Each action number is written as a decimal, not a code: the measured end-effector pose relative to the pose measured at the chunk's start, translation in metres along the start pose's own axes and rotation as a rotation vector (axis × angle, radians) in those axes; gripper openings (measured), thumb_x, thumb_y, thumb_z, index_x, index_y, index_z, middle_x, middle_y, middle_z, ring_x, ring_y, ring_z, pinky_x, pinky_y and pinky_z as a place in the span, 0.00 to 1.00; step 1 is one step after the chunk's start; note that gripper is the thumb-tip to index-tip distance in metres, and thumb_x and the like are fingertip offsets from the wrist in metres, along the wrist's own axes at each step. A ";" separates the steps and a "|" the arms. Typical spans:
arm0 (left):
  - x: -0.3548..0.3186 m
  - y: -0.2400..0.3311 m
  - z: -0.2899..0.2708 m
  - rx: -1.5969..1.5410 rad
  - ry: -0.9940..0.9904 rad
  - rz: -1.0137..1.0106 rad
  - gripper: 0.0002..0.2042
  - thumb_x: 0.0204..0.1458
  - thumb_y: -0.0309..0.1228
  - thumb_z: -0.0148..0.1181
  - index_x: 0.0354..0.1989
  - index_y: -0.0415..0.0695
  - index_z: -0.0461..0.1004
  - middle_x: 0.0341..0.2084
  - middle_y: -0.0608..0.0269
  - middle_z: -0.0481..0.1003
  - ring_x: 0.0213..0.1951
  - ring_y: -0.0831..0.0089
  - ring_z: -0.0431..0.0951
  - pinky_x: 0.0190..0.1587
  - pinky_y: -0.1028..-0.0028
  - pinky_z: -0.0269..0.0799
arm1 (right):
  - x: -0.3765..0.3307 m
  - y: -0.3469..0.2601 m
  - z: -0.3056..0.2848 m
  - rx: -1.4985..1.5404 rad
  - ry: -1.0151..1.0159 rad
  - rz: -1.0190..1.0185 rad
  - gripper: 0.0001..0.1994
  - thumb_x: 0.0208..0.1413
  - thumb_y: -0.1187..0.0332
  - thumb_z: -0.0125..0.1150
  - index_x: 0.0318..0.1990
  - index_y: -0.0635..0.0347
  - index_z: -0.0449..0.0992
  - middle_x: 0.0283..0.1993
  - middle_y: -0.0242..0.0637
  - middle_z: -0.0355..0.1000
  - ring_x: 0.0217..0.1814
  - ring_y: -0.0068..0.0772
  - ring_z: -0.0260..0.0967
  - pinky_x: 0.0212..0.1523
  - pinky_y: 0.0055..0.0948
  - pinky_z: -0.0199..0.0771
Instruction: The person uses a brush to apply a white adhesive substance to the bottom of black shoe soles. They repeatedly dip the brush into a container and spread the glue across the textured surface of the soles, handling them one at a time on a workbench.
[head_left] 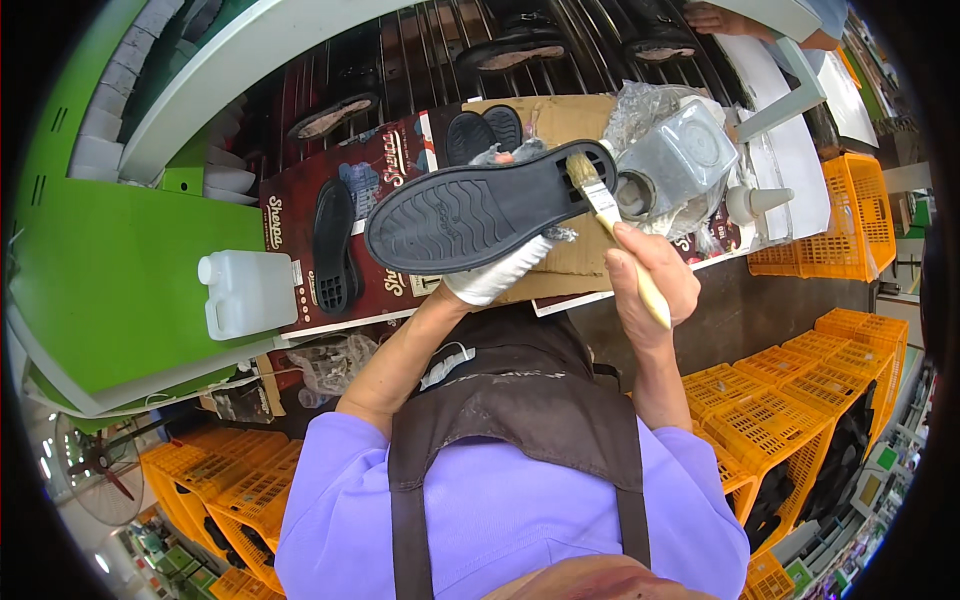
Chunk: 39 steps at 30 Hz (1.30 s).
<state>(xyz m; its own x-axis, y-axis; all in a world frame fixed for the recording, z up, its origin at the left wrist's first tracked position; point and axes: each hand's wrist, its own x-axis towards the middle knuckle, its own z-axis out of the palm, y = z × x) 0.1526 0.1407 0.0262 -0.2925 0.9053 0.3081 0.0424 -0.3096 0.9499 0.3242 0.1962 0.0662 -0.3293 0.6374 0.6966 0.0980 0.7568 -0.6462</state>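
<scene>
Head view: Over a dark red printed cardboard sheet [375, 290] and a tan cardboard piece [570, 110], a long black rubber shoe sole [450, 220] is held tread up, its gridded heel beside a squarish clear plastic container [690, 160]. That container leans on crumpled clear film [640, 103], its round mouth toward the heel; a knock from heel or knuckles could roll it, and whether liquid is inside cannot be told. A white plastic jug [250, 295] stands well apart at left. Underneath, the left hand [500, 275], in a white glove, clasps the sole from below, fingertips showing past the far edge; the rest of its grip is hidden. Should that clasp loosen, the heel could dip under pressure. The bare right hand [655, 275] pinches a flat, pale-handled paintbrush [602, 200] between thumb and fingers. Its tan bristles [580, 170] meet the heel's hollows; overloaded or pushed too hard, they could smear the rim or shed hairs into the cells.
</scene>
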 end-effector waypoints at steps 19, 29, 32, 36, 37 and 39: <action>-0.006 -0.010 0.001 0.036 -0.090 0.068 0.34 0.48 0.30 0.61 0.62 0.43 0.49 0.59 0.60 0.57 0.61 0.69 0.55 0.65 0.67 0.42 | -0.003 -0.011 0.024 0.081 -0.019 -0.027 0.13 0.42 0.74 0.68 0.36 0.69 0.75 0.27 0.43 0.74 0.24 0.31 0.72 0.24 0.23 0.70; -0.011 -0.021 0.004 -0.168 0.007 0.057 0.39 0.42 0.24 0.67 0.61 0.41 0.49 0.56 0.58 0.58 0.58 0.70 0.61 0.59 0.71 0.59 | -0.009 -0.017 0.036 0.164 -0.038 -0.023 0.13 0.43 0.72 0.68 0.36 0.69 0.75 0.30 0.44 0.75 0.26 0.33 0.73 0.26 0.25 0.72; -0.013 -0.028 0.004 -0.409 0.008 -0.080 0.39 0.41 0.25 0.67 0.61 0.41 0.49 0.56 0.58 0.59 0.58 0.70 0.61 0.59 0.70 0.59 | -0.009 -0.021 0.037 0.169 -0.066 0.002 0.12 0.43 0.72 0.68 0.35 0.69 0.75 0.31 0.45 0.76 0.26 0.34 0.74 0.27 0.25 0.73; -0.016 -0.040 0.004 -0.394 -0.014 -0.058 0.37 0.44 0.29 0.65 0.61 0.41 0.50 0.56 0.59 0.59 0.57 0.71 0.61 0.60 0.70 0.57 | -0.008 -0.024 0.039 0.198 -0.085 0.027 0.12 0.44 0.72 0.67 0.34 0.70 0.75 0.31 0.45 0.76 0.26 0.33 0.74 0.26 0.24 0.72; -0.015 -0.038 0.004 -0.388 -0.033 -0.078 0.36 0.45 0.30 0.65 0.61 0.41 0.50 0.55 0.59 0.60 0.57 0.72 0.61 0.60 0.70 0.57 | -0.008 -0.024 0.040 0.212 -0.083 0.028 0.12 0.44 0.72 0.67 0.34 0.70 0.75 0.31 0.45 0.76 0.26 0.33 0.74 0.26 0.24 0.72; -0.015 -0.035 0.005 -0.392 -0.067 -0.096 0.35 0.47 0.31 0.63 0.61 0.42 0.50 0.55 0.59 0.60 0.57 0.72 0.62 0.60 0.70 0.56 | -0.008 -0.024 0.041 0.240 -0.082 0.034 0.11 0.44 0.72 0.67 0.34 0.70 0.75 0.31 0.45 0.76 0.26 0.32 0.74 0.26 0.24 0.72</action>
<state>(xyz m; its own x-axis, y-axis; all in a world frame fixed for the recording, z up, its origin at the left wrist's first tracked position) 0.1603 0.1393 -0.0110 -0.2140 0.9483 0.2345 -0.3534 -0.2989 0.8864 0.2857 0.1671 0.0639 -0.4059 0.6404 0.6520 -0.1120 0.6732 -0.7309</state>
